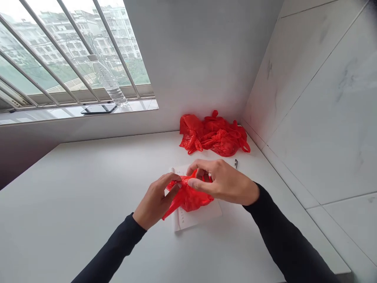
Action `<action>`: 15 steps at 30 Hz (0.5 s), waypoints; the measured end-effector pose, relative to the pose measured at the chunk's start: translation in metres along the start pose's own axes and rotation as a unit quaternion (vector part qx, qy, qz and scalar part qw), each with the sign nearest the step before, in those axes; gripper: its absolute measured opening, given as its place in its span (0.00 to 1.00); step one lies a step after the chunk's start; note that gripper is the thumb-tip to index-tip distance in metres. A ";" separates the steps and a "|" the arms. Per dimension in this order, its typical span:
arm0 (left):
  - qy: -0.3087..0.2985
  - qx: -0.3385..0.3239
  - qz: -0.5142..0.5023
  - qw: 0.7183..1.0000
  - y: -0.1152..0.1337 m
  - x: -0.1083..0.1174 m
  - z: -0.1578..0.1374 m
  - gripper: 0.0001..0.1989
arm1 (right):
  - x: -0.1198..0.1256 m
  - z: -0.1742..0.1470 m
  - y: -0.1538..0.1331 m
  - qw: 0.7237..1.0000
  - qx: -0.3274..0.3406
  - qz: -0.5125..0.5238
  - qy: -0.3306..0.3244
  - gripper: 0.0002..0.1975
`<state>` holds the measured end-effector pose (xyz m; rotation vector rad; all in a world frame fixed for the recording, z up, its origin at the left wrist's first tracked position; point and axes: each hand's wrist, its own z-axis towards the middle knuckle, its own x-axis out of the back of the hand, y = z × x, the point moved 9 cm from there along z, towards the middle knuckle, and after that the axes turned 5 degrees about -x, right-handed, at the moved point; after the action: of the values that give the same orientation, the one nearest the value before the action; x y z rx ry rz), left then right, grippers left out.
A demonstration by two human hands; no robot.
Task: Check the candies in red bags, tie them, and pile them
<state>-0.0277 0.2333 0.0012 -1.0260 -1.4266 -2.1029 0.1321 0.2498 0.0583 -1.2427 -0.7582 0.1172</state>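
Note:
A crumpled red plastic bag (194,200) lies over an open notebook (203,220) with written lines on its page. My left hand (157,198) pinches the bag's left side between thumb and fingers. Just above the bag's upper middle is my right hand (219,179), its thumb and index finger apart; its other fingers curl in and are partly hidden. Whether the right fingertips touch the plastic is hard to see.
Several more red plastic bags (218,135) are heaped at the back of the white table (112,177), against the wall. A pen (236,163) lies beyond my right hand. On the windowsill are a water bottle (108,82) and a phone (99,109). A tiled wall (318,118) borders the right.

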 end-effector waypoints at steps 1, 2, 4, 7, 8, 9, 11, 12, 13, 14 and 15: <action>0.002 0.007 -0.007 1.000 0.000 0.002 -0.001 0.07 | -0.009 0.003 0.005 0.999 -0.005 -0.050 -0.007 0.06; 0.003 0.015 -0.013 1.000 0.000 0.003 -0.001 0.08 | -0.016 0.008 0.011 0.995 -0.011 -0.098 -0.012 0.06; 0.012 0.032 -0.023 0.999 -0.001 0.007 -0.003 0.08 | -0.027 0.015 0.022 0.986 -0.015 -0.167 -0.017 0.04; 0.039 0.064 -0.042 0.996 -0.010 0.018 -0.007 0.10 | -0.027 0.021 0.031 0.983 -0.009 -0.185 -0.014 0.04; 0.051 0.077 -0.049 0.995 -0.015 0.022 -0.008 0.11 | -0.022 0.021 0.033 0.983 -0.012 -0.183 -0.009 0.05; 0.064 0.089 -0.057 0.992 -0.021 0.028 -0.010 0.13 | -0.016 0.020 0.035 0.983 -0.021 -0.182 -0.003 0.05; 0.086 0.112 -0.071 0.987 -0.032 0.037 -0.013 0.15 | -0.003 0.018 0.041 0.982 -0.050 -0.184 0.010 0.05; 0.094 0.121 -0.076 0.985 -0.037 0.040 -0.014 0.16 | 0.003 0.018 0.043 0.980 -0.060 -0.187 0.018 0.05; 0.099 0.126 -0.080 0.984 -0.039 0.042 -0.014 0.16 | 0.008 0.017 0.043 0.980 -0.062 -0.188 0.027 0.05; 0.100 0.126 -0.084 0.983 -0.039 0.042 -0.014 0.15 | 0.010 0.017 0.042 0.980 -0.057 -0.188 0.035 0.05; 0.099 0.121 -0.089 0.984 -0.037 0.041 -0.014 0.13 | 0.011 0.017 0.040 0.981 -0.047 -0.185 0.039 0.05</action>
<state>-0.0839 0.2384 0.0060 -0.6000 -1.6707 -2.0206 0.1426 0.2829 0.0297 -1.1667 -0.9225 -0.2730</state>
